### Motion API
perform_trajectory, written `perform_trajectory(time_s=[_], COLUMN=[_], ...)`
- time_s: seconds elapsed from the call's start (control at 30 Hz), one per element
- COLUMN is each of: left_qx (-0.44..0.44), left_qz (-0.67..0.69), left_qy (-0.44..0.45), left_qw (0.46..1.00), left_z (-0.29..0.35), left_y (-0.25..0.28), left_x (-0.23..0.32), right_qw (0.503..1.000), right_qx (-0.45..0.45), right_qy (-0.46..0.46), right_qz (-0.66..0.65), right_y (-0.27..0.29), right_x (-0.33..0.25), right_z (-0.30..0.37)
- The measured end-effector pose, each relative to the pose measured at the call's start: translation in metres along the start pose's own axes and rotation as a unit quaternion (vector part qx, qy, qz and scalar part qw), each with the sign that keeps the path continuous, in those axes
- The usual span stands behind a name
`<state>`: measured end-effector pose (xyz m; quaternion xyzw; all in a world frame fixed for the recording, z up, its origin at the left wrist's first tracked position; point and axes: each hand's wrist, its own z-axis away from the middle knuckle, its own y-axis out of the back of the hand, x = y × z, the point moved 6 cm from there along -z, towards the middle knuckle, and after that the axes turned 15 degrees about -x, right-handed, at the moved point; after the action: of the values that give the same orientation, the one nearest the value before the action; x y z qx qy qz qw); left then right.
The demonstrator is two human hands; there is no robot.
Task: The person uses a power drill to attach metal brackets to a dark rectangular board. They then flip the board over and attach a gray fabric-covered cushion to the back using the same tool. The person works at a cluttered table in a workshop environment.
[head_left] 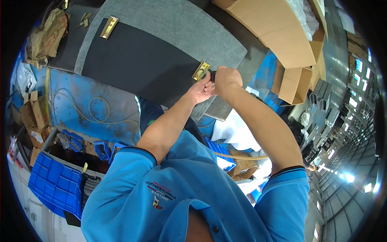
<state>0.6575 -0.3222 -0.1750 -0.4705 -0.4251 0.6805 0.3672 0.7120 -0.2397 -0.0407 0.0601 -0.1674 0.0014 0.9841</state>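
A black flat panel (137, 56) lies on a grey felt-like sheet (177, 24) on the bench. At the panel's near right corner sits a gold metal bracket (200, 71), and a second gold bracket (109, 27) rests at its far left corner. My left hand (200, 90) is just below the nearer bracket, fingers curled and pressed together at its edge; what they pinch is hidden. Close beside it, my right hand (228, 79) is wrapped round a dark tool (213, 76), whose tip points toward the bracket. Most of the tool is covered by my fingers.
Loose gold pieces (85, 19) and a crumpled brown bag (49, 34) lie at the far left. Large cardboard boxes (278, 30) stand at the far right. A blue crate (54, 183) is at my lower left, and a thin hose (105, 109) coils over a blue surface.
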Motion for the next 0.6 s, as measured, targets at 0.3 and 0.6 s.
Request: perform_trajectory(time_s=[0.3, 0.6], left_qx=[-0.02, 0.101], left_qz=[0.014, 0.013], left_qy=[-0.006, 0.003], left_qw=[1.0, 0.995], left_z=[-0.001, -0.003], left_y=[0.005, 0.025], left_x=[0.003, 0.018], right_qw=[1.0, 0.998], right_qx=[0.005, 0.018], right_qy=[-0.023, 0.047], right_qz=[0.009, -0.026], right_y=[-0.001, 0.003], right_x=[-0.007, 0.016], right_z=[-0.003, 0.006])
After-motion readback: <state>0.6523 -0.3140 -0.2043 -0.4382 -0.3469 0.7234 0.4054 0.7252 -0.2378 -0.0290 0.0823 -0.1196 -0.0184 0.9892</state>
